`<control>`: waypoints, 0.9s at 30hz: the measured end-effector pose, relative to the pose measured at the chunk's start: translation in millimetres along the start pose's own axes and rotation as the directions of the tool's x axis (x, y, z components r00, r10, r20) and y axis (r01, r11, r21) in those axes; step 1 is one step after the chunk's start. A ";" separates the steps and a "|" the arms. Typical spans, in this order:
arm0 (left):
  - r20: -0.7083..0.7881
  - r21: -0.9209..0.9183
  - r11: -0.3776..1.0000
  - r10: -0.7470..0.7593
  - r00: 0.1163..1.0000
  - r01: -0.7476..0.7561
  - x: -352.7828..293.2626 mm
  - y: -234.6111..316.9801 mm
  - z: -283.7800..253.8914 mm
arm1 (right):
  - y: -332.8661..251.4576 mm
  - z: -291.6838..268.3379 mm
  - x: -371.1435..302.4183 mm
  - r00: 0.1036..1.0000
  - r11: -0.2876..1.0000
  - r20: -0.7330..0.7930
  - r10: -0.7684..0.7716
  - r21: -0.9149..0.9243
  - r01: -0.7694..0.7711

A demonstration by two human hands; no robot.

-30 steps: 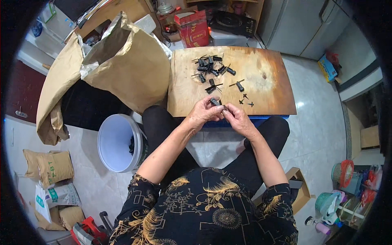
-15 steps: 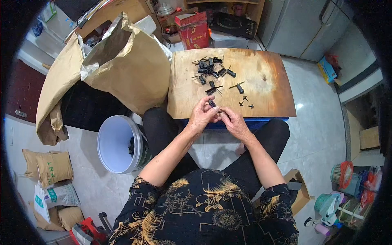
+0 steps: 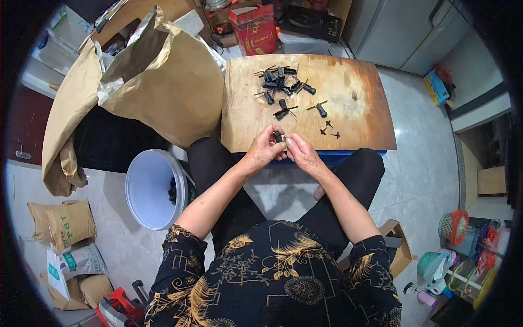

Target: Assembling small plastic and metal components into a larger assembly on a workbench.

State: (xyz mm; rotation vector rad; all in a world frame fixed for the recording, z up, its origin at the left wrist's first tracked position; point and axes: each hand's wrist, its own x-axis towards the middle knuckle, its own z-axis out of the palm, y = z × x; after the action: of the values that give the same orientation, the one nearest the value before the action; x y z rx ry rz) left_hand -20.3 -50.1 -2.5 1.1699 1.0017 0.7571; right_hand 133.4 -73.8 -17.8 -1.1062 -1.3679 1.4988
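My left hand [image 3: 263, 147] grips a small black plastic part [image 3: 278, 137] between thumb and fingers, over the near edge of a wooden board. Close against it, my right hand [image 3: 303, 152] is closed in a pinch; whatever its fingertips hold is hidden. Just beyond my hands lie a black part with thin rods [image 3: 284, 110] and a similar rodded part [image 3: 321, 110]. A heap of the same black parts [image 3: 277, 82] is farther off on the board. Three tiny black pieces [image 3: 329, 125] lie to the right of my hands.
The wooden board [image 3: 310, 68] rests on something blue before my knees. A large brown paper sack [image 3: 180, 90] stands open at left. A white bucket [image 3: 132, 191] with black pieces inside is beside my left leg. An open cardboard box [image 3: 404, 255] sits at my right.
The view has shifted slightly. My hands stay together over the board's near edge, and the black part in my left hand now stands more upright, with the right fingers shifted against it.
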 end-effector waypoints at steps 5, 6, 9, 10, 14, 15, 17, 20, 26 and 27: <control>0.022 0.096 0.994 0.046 0.999 -0.048 4.8 -14.2 -7.4 | 6.9 1.0 5.1 0.999 0.998 0.027 0.019 -0.066 -0.018; 0.024 0.092 0.995 0.042 0.999 -0.045 5.4 -16.2 -8.8 | 8.2 1.3 5.9 0.999 0.995 0.031 0.008 -0.099 -0.005; 0.061 0.137 0.990 0.019 0.998 -0.028 6.0 -16.3 -10.3 | 9.9 1.5 8.0 1.000 0.987 0.021 0.010 -0.160 -0.006; 0.058 0.164 0.986 0.026 0.998 -0.035 6.9 -16.6 -10.5 | 11.3 1.5 9.1 1.000 0.987 0.019 0.014 -0.161 -0.010; 0.059 0.204 0.978 0.029 0.998 -0.040 10.6 -15.7 -12.0 | 15.2 0.7 12.8 1.000 0.983 0.017 0.002 -0.183 0.001; 0.061 0.201 0.979 0.027 0.998 -0.039 11.5 -15.0 -12.7 | 15.3 0.1 13.5 1.000 0.982 0.023 0.008 -0.191 -0.004; 0.077 0.131 0.991 -0.052 0.996 0.042 12.9 -9.9 -12.7 | 16.5 -2.5 16.2 0.999 0.984 0.028 0.022 -0.175 -0.017; 0.061 0.185 0.983 -0.025 0.998 0.013 15.8 -12.3 -12.7 | 14.7 -3.5 18.5 0.999 0.982 0.040 0.037 -0.187 -0.029; -0.072 0.370 0.921 0.162 0.984 -0.124 19.7 -24.8 -12.6 | 16.1 2.3 25.1 1.000 0.960 0.004 0.029 -0.280 -0.027; -0.069 0.370 0.921 0.160 0.985 -0.124 20.0 -26.9 -12.1 | 19.1 3.8 26.9 0.999 0.951 -0.031 -0.018 -0.308 0.008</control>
State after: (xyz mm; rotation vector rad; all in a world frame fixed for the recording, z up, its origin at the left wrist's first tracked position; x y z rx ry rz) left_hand -24.2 -34.2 -34.2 1.5526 1.1830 0.7683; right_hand 121.8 -50.9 -39.0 -1.3044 -1.6210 1.2779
